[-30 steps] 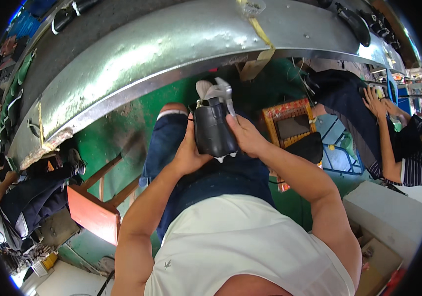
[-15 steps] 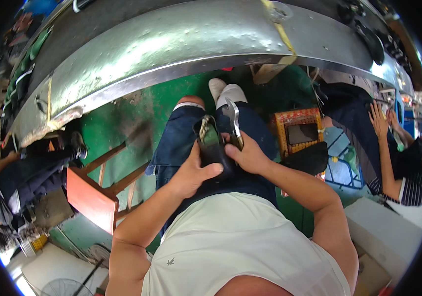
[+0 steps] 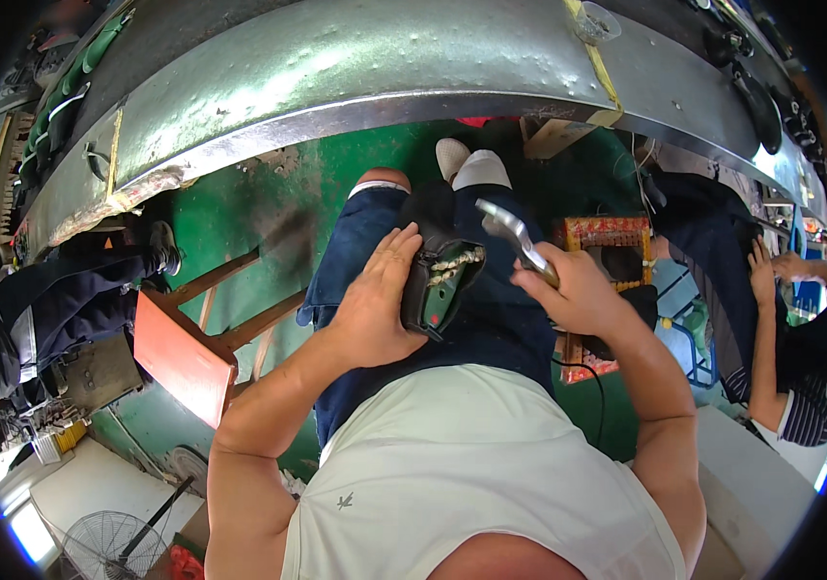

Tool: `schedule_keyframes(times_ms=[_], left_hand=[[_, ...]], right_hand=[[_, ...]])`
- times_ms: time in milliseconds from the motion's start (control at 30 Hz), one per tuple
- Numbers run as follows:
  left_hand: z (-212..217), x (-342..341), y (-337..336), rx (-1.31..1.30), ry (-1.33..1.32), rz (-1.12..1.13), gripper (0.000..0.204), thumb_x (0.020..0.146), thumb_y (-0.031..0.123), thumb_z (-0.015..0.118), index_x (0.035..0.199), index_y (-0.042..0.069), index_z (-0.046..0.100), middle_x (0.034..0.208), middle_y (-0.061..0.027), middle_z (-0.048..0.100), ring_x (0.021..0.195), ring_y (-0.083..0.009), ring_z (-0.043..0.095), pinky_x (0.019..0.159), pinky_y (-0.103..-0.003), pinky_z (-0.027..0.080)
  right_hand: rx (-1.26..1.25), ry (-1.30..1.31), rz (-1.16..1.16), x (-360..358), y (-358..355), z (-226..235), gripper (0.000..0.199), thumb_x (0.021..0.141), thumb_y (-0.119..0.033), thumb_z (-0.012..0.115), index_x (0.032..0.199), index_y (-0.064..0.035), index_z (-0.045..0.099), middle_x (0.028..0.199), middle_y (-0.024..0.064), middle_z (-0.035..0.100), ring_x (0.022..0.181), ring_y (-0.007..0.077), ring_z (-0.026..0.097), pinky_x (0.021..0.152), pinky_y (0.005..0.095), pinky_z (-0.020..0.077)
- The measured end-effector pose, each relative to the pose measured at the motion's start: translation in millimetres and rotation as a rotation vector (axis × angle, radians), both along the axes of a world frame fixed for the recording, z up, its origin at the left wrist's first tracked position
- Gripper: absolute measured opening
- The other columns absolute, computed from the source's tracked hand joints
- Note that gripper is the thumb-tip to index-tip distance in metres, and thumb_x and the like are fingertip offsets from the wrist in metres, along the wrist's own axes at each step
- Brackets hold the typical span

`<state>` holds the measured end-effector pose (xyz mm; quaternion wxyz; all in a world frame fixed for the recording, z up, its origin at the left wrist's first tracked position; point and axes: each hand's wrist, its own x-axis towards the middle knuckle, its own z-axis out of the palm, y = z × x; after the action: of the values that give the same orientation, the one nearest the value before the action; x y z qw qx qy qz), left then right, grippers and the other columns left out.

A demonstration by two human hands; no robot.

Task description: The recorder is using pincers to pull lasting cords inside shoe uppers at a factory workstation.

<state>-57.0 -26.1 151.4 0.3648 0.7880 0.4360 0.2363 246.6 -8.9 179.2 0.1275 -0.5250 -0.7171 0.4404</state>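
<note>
On my lap lies a black shoe upper (image 3: pixel 413 297) stretched over a green last (image 3: pixel 441 302), its underside partly showing with a pale, gathered edge along it. My left hand (image 3: pixel 377 302) is wrapped against its left side, with the thumb low near the end. To the right of the shoe, my right hand (image 3: pixel 573 290) grips a silver metal tool with a curved head, apparently lasting pincers (image 3: pixel 512 232). Its head points up and left, apart from the shoe. The grip end is hidden inside my fist.
A metal-topped workbench (image 3: pixel 317 111) runs across in front of me. An orange-red stool (image 3: pixel 177 353) lies at the left; a woven-edged seat (image 3: pixel 607 232) stands at the right. One person's legs (image 3: pixel 75 280) show at far left; another person's hands (image 3: pixel 771 271) are at right.
The shoe has been turned, so its green underside faces up more. My right hand with the tool has moved right, away from the shoe. My left hand has flattened along its side.
</note>
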Motion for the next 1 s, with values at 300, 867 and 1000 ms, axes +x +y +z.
schedule_keyframes(times_ms=[300,867,1000], left_hand=[[-30,-4,0,-0.193,0.15,-0.151,0.108,0.062,0.009,0.084,0.154,0.004,0.027,0.154,-0.0237,0.036,0.143,-0.0398,0.037,0.117,-0.041,0.035],[-27,-6,3,-0.281,0.197,-0.143,0.109,0.063,0.011,0.083,0.155,0.004,0.025,0.153,-0.0242,0.037,0.145,-0.038,0.035,0.119,-0.04,0.033],[-36,3,5,-0.211,0.223,-0.195,0.107,0.064,0.01,0.081,0.154,0.002,0.025,0.153,-0.0243,0.037,0.145,-0.0379,0.035,0.119,-0.04,0.032]], right_hand=[[0.411,-0.567,0.463,7,0,23,0.039,0.083,-0.017,0.068,0.117,-0.0003,0.06,0.09,0.0106,0.066,0.087,0.0288,0.067,0.07,0.0404,0.0553],[0.539,-0.585,0.616,24,36,31,0.017,0.083,-0.018,0.065,0.092,-0.0046,0.061,0.085,0.0091,0.061,0.085,0.0284,0.063,0.072,0.0413,0.0519],[0.292,-0.543,0.568,48,19,6,0.023,0.083,-0.012,0.066,0.104,-0.0029,0.061,0.09,0.0131,0.062,0.091,0.0321,0.063,0.076,0.0436,0.0527]])
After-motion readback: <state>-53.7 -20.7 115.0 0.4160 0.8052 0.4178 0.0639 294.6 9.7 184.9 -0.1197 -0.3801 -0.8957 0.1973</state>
